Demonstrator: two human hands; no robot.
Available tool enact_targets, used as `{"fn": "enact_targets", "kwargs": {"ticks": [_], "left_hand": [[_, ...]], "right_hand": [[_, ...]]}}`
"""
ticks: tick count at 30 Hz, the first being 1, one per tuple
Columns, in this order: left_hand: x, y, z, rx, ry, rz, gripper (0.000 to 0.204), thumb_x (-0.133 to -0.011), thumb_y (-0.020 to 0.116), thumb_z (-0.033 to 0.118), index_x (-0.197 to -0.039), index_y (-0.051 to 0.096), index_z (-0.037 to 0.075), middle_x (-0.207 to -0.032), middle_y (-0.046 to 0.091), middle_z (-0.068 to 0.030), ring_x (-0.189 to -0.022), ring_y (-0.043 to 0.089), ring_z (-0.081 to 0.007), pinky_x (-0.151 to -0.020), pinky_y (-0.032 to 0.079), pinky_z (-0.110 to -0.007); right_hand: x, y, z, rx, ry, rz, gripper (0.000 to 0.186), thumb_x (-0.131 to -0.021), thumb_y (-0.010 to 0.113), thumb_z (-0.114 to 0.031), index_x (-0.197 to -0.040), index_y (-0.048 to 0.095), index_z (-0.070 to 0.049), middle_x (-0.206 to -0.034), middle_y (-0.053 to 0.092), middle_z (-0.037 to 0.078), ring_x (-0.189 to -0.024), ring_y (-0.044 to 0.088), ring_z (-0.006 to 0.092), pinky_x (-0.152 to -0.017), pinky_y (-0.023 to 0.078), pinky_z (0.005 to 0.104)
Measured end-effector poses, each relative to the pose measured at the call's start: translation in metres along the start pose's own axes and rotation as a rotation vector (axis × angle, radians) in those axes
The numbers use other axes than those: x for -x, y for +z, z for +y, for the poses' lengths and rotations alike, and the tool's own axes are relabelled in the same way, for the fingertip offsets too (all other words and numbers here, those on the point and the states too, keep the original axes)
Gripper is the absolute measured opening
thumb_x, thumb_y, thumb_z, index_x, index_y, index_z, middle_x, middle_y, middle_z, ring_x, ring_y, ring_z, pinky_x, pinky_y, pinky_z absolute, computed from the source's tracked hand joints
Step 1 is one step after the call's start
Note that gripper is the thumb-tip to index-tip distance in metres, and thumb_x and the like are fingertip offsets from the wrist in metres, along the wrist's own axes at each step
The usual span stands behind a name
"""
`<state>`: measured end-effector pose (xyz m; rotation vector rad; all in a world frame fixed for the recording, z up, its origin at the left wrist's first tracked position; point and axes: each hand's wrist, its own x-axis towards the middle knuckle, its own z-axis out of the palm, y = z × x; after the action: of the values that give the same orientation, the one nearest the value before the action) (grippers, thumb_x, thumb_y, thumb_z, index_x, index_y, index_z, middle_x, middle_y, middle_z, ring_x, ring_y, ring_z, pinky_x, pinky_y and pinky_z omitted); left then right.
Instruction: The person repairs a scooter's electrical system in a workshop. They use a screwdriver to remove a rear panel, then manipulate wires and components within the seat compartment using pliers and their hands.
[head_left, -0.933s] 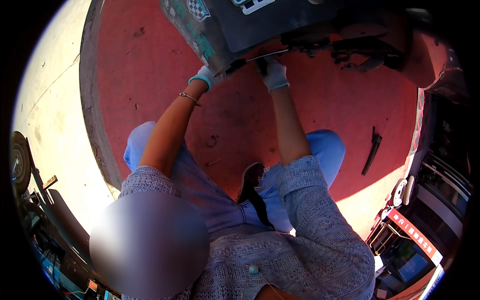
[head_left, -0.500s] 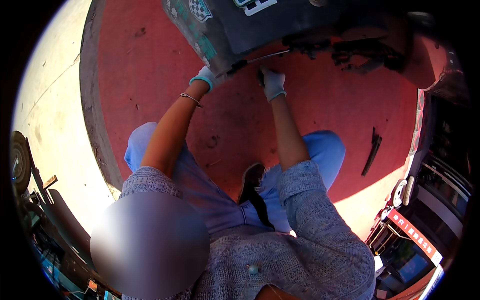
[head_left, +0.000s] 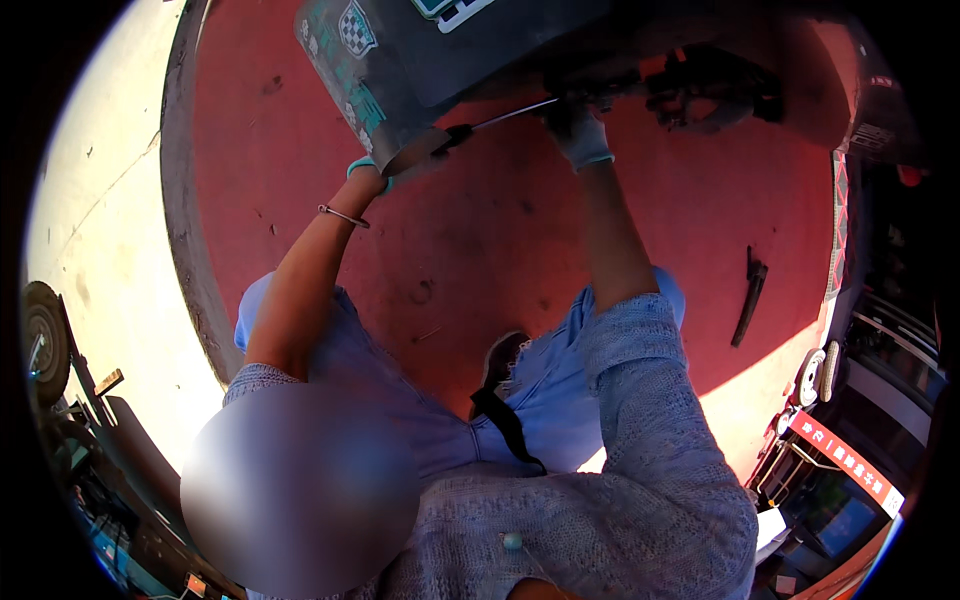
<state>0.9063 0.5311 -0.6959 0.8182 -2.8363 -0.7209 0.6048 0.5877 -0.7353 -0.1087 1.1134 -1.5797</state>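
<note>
Ahead of me stands a dark vehicle body [head_left: 480,60] with stickers on its left panel [head_left: 335,85]. My left hand [head_left: 368,174], in a glove with a teal cuff, is at the lower end of this panel. Its fingers are hidden behind the panel edge. A thin silver rod with a black end piece [head_left: 457,137] runs along the underside. At the rod's right end my right hand [head_left: 583,143], in a pale glove with dark fingers, reaches up to the shadowed dark parts. The fingers are lost in shadow, so their grip cannot be told.
Dark mechanical parts [head_left: 710,95] stick out to the right of my right hand. A long black piece [head_left: 749,300] lies on the red floor [head_left: 450,240] at right. Wheels [head_left: 812,376] stand at the right edge, and another wheel [head_left: 45,340] at the far left.
My right hand has moved right and up to the underside. My left hand has shifted left and its fingers are now behind the panel. The vehicle appears slightly further left and higher in view.
</note>
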Motion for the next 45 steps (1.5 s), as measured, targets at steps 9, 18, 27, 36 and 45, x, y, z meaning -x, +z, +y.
{"fn": "enact_targets", "kwargs": {"ticks": [9, 18, 27, 36, 45], "left_hand": [[0.045, -0.125, 0.066, 0.441, -0.667, -0.391, 0.044, -0.076, 0.061, 0.030, -0.118, 0.058, 0.017, -0.073, 0.058, -0.0061, -0.062, 0.059, -0.0167, -0.059, 0.049, -0.031], [0.114, -0.081, 0.063, 0.013, -0.253, -0.491, 0.020, -0.071, 0.062, 0.018, -0.090, 0.065, 0.015, -0.081, 0.063, -0.0088, -0.081, 0.062, -0.0306, -0.069, 0.050, -0.042], [0.061, -0.015, 0.077, -0.094, -0.226, -0.467, 0.023, -0.071, 0.063, 0.028, -0.090, 0.067, 0.015, -0.086, 0.066, -0.0067, -0.084, 0.063, -0.0296, -0.070, 0.052, -0.042], [0.065, 0.027, 0.023, 0.030, -0.386, -0.613, 0.037, -0.068, 0.065, 0.038, -0.098, 0.067, 0.015, -0.095, 0.066, -0.0109, -0.092, 0.063, -0.0308, -0.076, 0.052, -0.042], [0.106, -0.027, 0.030, 0.423, -0.669, -0.515, 0.047, -0.074, 0.063, 0.047, -0.105, 0.065, 0.011, -0.097, 0.066, -0.0127, -0.095, 0.062, -0.0312, -0.079, 0.049, -0.042]], "right_hand": [[0.012, 0.046, -0.001, 0.318, -0.192, 0.326, 0.011, -0.091, 0.057, -0.014, -0.101, 0.055, -0.008, -0.078, 0.060, 0.005, -0.055, 0.057, 0.0154, -0.038, 0.042, 0.0277], [0.029, 0.057, -0.014, 0.812, -0.202, 0.341, 0.018, -0.090, 0.052, -0.013, -0.108, 0.051, -0.009, -0.094, 0.063, 0.006, -0.072, 0.064, 0.0179, -0.044, 0.051, 0.0319], [0.020, 0.047, -0.016, 0.644, -0.143, 0.278, 0.013, -0.092, 0.055, -0.019, -0.100, 0.054, -0.009, -0.089, 0.062, 0.006, -0.071, 0.064, 0.0166, -0.042, 0.049, 0.0322], [0.021, 0.007, -0.052, 0.494, 0.292, -0.074, 0.024, -0.091, 0.058, -0.020, -0.106, 0.058, -0.002, -0.085, 0.068, 0.010, -0.061, 0.063, 0.0173, -0.048, 0.051, 0.0283], [0.076, -0.034, -0.069, 1.465, 0.512, -0.020, 0.022, -0.089, 0.060, -0.020, -0.088, 0.061, 0.002, -0.069, 0.062, 0.009, -0.055, 0.059, 0.0143, -0.046, 0.049, 0.0264]]}}
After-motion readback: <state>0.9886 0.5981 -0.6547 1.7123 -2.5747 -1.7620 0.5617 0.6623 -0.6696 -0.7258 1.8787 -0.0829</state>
